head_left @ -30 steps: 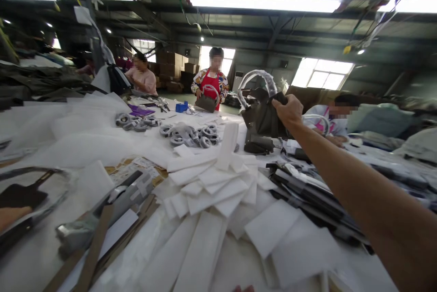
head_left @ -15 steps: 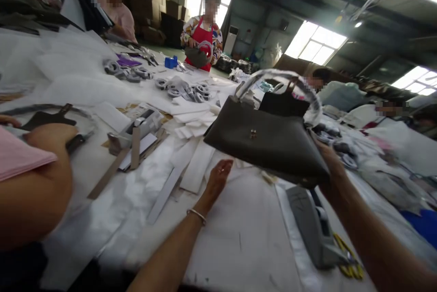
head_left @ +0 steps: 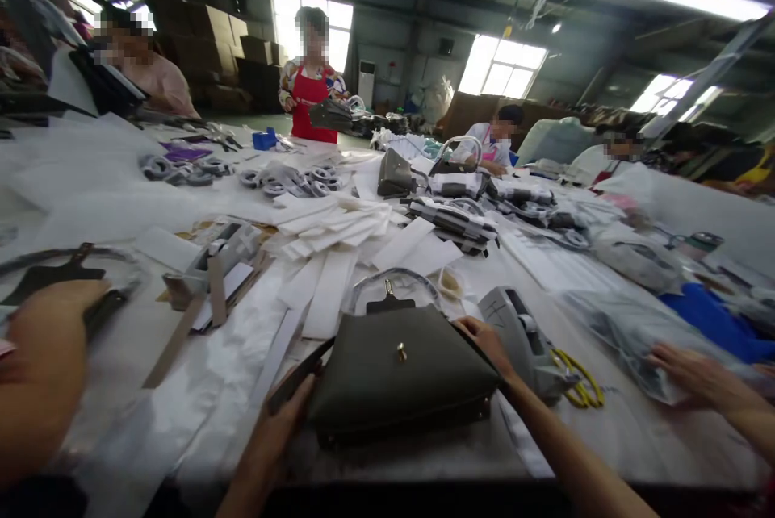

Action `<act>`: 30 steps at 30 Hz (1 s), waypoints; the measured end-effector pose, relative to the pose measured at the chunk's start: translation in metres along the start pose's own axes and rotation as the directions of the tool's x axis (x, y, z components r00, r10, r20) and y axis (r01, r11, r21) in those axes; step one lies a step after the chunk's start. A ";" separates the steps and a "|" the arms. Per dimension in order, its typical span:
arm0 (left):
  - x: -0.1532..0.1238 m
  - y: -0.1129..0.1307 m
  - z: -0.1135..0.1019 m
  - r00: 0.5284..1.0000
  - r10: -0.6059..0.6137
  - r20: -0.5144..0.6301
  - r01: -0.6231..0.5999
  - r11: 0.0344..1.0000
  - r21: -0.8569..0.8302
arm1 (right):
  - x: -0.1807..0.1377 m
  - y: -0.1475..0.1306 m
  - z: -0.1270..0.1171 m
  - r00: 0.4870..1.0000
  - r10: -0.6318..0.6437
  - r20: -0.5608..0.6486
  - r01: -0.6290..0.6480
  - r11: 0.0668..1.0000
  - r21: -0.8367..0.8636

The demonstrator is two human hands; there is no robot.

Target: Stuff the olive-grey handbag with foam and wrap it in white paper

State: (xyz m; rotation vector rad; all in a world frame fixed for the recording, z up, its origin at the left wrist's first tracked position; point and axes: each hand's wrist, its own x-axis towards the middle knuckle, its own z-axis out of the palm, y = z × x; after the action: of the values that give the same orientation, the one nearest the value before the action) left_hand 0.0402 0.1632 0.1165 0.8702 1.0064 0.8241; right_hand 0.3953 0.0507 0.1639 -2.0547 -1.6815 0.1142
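A dark olive handbag (head_left: pixel 396 369) with a small gold clasp and a plastic-wrapped handle (head_left: pixel 393 282) stands upright on the white table (head_left: pixel 635 429) right in front of me. My left hand (head_left: pixel 284 421) grips its left end. My right hand (head_left: pixel 488 344) holds its right end. Both hands touch the bag's sides.
A grey tape dispenser (head_left: pixel 524 340) and yellow-handled scissors (head_left: pixel 578 381) lie right of the bag. White foam strips (head_left: pixel 339 236) and tape rolls (head_left: pixel 284 179) lie beyond it. A co-worker's arm (head_left: pixel 36 373) is at left, another person's hand (head_left: pixel 696 369) at right. Several people work farther off.
The handbag came down from the air onto the table before me. My left hand closed on its left end and my right hand shifted to its right end.
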 end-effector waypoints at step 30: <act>-0.016 0.026 0.047 0.931 0.357 0.074 -0.290 0.600 0.745 | 0.028 0.009 -0.064 0.998 0.043 -0.055 -0.049 0.992 -0.118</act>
State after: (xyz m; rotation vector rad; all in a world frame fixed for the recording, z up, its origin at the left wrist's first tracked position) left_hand 0.0745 0.1498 0.1588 1.7986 1.3111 0.7409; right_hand 0.4330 0.0566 0.2234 -2.1651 -1.6461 -0.0255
